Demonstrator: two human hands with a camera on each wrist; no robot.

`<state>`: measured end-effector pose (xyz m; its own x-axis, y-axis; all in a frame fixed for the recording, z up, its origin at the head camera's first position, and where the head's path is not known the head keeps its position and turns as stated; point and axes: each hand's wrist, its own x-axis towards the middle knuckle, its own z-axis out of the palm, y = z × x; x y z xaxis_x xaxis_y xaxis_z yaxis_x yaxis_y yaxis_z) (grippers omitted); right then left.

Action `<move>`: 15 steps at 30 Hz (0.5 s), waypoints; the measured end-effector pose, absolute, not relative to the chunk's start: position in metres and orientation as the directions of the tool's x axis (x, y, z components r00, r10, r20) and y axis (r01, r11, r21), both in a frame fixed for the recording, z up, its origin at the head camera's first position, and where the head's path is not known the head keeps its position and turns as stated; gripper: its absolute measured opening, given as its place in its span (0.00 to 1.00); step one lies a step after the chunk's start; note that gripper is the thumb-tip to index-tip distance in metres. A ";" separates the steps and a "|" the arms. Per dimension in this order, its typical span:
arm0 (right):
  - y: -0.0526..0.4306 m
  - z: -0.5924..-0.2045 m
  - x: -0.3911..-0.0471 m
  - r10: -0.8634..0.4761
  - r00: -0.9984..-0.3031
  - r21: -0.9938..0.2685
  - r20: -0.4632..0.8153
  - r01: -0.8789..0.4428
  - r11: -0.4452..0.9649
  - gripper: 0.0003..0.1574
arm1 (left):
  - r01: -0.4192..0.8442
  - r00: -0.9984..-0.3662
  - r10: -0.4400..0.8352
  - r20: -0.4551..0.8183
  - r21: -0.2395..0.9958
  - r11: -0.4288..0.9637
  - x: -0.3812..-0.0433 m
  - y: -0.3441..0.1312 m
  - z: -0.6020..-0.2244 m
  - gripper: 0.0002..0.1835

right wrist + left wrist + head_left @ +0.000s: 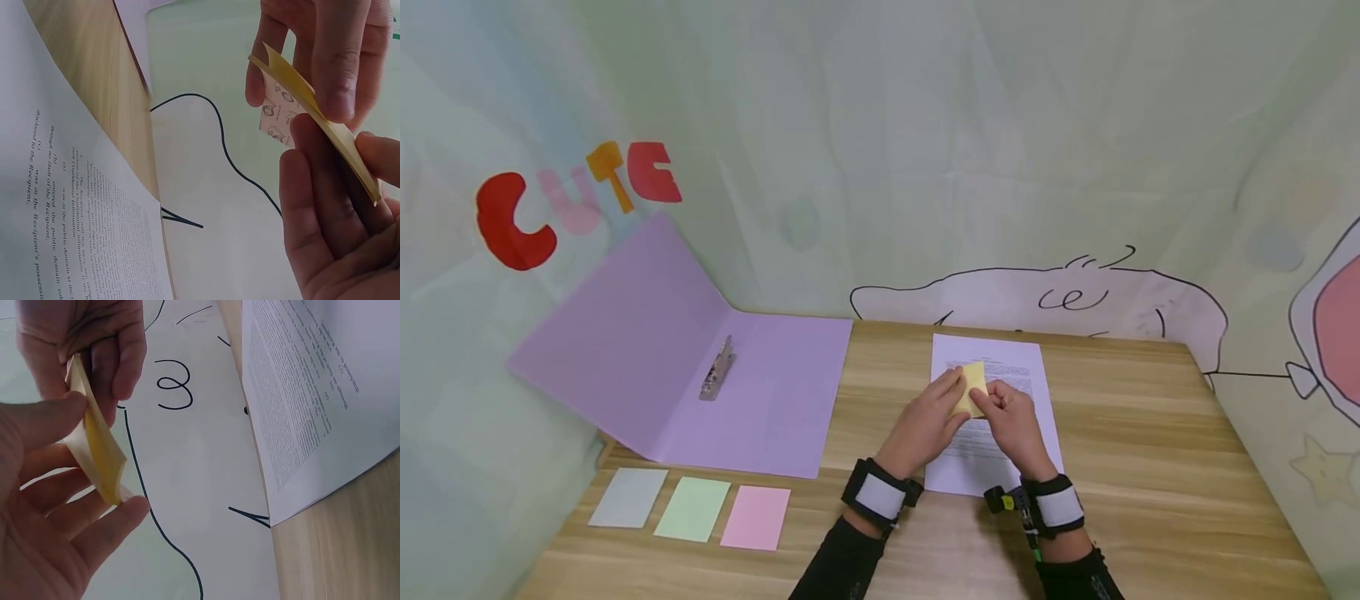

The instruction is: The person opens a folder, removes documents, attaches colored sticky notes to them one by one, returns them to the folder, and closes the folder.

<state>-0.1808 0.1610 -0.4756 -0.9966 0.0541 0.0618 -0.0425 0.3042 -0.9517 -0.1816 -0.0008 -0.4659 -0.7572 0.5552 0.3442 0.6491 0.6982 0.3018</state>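
Observation:
Both hands hold a small pad of yellow sticky notes [972, 387] above a printed sheet of paper [973, 467]. My left hand [925, 421] pinches it with the thumb on one face and fingers behind, seen in the left wrist view. From the other side, my right hand [1017, 423] grips the pad's edge between thumb and fingers. In the right wrist view, the top yellow sheet of the sticky note pad [334, 131] stands slightly apart from the rest at one end. A patterned printed backing [279, 112] shows below it.
An open purple folder [782, 392] with a metal clip [718, 371] lies to the left, its cover raised against the curtain [925, 150]. In front of it, grey [628, 497], green [692, 509] and pink [756, 517] square notes sit in a row on the wooden table [1165, 467].

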 end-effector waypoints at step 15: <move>0.164 -0.477 -0.180 0.058 -0.997 -0.952 0.054 -0.033 0.306 0.19 | 0.652 -0.758 0.550 0.351 0.419 0.631 -0.180 -0.004 -0.461 0.25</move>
<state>-0.1803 0.1640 -0.4768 -0.9969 0.0579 0.0536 -0.0334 0.3058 -0.9515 -0.1799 -0.0036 -0.4608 -0.7578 0.5499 0.3513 0.6525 0.6313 0.4192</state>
